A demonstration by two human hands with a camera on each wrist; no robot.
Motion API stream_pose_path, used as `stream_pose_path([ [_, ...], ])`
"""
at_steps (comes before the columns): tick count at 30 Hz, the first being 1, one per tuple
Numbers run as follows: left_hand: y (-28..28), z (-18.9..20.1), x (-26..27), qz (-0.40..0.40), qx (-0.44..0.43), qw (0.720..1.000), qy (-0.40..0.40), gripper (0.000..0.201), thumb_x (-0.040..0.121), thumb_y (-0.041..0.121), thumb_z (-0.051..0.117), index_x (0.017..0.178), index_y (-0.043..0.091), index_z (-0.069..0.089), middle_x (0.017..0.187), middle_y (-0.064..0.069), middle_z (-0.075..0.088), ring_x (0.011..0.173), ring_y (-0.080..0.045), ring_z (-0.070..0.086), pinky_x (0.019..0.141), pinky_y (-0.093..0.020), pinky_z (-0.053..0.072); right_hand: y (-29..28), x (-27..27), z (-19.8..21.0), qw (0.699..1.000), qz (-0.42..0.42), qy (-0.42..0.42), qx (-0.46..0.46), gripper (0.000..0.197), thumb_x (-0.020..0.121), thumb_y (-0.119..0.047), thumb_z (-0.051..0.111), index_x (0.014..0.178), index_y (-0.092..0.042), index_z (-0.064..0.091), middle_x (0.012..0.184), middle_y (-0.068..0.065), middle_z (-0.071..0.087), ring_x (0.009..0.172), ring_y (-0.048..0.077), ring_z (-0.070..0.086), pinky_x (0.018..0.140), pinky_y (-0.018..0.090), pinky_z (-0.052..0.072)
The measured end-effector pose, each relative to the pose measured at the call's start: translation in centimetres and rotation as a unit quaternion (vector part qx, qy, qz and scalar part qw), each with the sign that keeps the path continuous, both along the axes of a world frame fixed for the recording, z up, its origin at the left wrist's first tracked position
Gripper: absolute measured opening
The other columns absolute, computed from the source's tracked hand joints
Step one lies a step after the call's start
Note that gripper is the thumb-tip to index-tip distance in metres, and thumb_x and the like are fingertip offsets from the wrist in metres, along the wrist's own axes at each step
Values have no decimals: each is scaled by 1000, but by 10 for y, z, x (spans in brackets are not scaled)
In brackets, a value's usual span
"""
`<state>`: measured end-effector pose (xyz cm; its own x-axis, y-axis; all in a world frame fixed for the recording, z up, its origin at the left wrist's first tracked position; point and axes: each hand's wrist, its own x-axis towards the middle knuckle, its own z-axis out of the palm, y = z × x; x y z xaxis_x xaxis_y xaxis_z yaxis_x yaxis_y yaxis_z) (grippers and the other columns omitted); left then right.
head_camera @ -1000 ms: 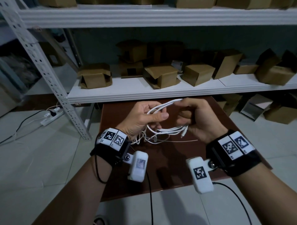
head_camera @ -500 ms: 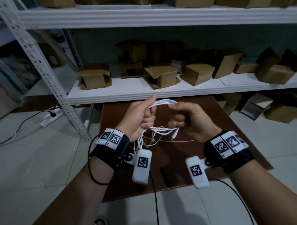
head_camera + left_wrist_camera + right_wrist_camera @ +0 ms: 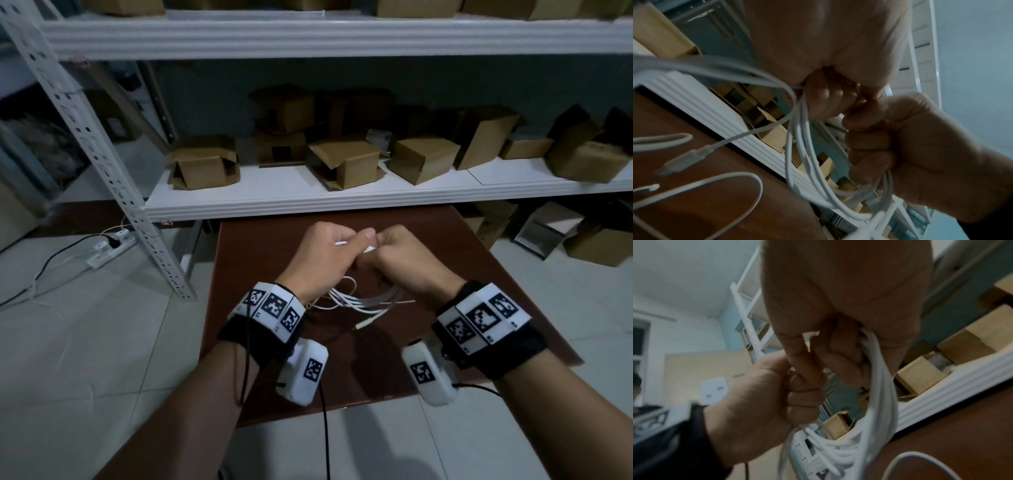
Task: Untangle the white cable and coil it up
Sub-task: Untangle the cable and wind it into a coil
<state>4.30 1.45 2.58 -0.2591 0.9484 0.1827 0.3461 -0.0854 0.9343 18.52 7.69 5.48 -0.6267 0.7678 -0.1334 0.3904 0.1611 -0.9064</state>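
The white cable (image 3: 363, 302) hangs in several loops under my two fists, above the brown table (image 3: 513, 291). My left hand (image 3: 329, 253) grips the top of the bundle, its thumb pressed over a short white stretch. My right hand (image 3: 406, 258) is closed round the same bundle, knuckles against the left hand. In the left wrist view the loops (image 3: 803, 146) run from my left hand's curled fingers (image 3: 828, 95) down into the right fist (image 3: 910, 154). A loose connector end (image 3: 365, 323) dangles just above the table. The right wrist view shows the strands (image 3: 879, 394) leaving my right palm.
A white metal shelf (image 3: 342, 198) with several open cardboard boxes (image 3: 346, 161) stands right behind the table. A perforated shelf post (image 3: 102, 154) and a power strip (image 3: 109, 248) with cords are on the tiled floor at the left. More boxes sit on the floor at the right.
My hands have come together until the knuckles touch, hiding the cable arc that spanned between them. The hanging loops and connector end have swung lower toward me.
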Motion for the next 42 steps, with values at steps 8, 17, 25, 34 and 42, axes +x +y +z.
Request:
stream_pose_path([
  [8,-5,7,-19,-112,-10,991,-76,43,106,28,63,96,-14,68,54,1,38,39,-9,33,47,-28,45,4,5,12,987,-59,128,-76,24,77,12,60,62,-5,50,45,-2,34,38,11,29,42,22,24],
  [17,3,-6,-15,1,64,992,109,63,96,60,52,79,2,68,63,4,42,61,-11,38,58,-42,35,3,1,-2,985,-64,147,-61,44,82,10,59,48,-16,47,46,-2,32,44,15,29,45,24,33],
  [25,-3,2,4,-35,41,974,221,52,105,49,44,70,12,58,57,4,49,57,-18,45,61,-44,40,12,8,-1,994,33,-49,90,24,71,-8,74,57,0,57,51,1,50,51,12,46,55,33,38],
  [34,-2,3,6,-55,55,978,193,43,96,36,57,58,20,46,54,6,41,55,-13,38,57,-38,29,3,8,2,986,10,-83,144,30,62,-31,55,53,-3,49,49,2,42,52,14,40,50,30,35],
  [42,-5,2,-13,-146,-27,985,-88,38,92,28,79,85,-6,64,62,-12,41,42,-12,42,46,-26,48,5,8,-4,996,-64,37,41,23,69,-19,65,77,-2,78,58,5,55,53,15,45,53,30,33],
])
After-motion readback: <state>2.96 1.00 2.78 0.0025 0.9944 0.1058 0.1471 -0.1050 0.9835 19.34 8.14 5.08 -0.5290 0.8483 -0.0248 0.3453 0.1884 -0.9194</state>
